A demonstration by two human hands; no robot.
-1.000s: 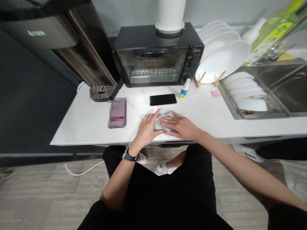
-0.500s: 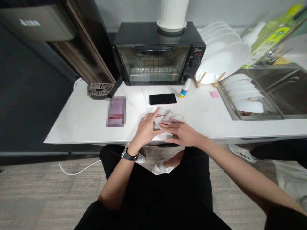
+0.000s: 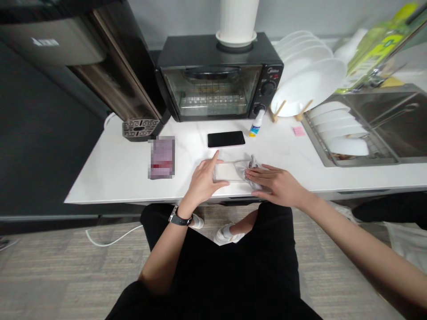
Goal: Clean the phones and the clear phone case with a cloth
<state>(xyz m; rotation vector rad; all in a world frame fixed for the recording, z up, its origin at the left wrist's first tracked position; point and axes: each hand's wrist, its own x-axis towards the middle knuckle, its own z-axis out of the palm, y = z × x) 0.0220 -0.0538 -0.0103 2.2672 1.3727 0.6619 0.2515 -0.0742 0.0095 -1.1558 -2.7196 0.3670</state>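
A pale, flat, rectangular phone case (image 3: pixel 225 172) lies on the white counter near its front edge. My left hand (image 3: pixel 203 178) grips its left end, with the thumb along the near side and the fingers along the far side. At the case's right end, my right hand (image 3: pixel 278 184) presses a crumpled light grey cloth (image 3: pixel 243 168) under its fingers. The cloth covers that end. Just beyond the case rests a black-screened phone (image 3: pixel 226 139), and right of it stands a small spray bottle (image 3: pixel 256 125) with a blue and yellow label.
Behind are a black toaster oven (image 3: pixel 213 91) bearing a white pot (image 3: pixel 237 26), and a tall drinks machine (image 3: pixel 123 75) to the left. A blurred purple packet (image 3: pixel 163 155) lies left. Right are racked plates (image 3: pixel 308 89), pink sticky notes (image 3: pixel 299 131) and a sink (image 3: pixel 405 129) with dishes.
My right hand has slid the cloth rightward along the phone case, uncovering its middle. The left hand keeps its hold on the left end.
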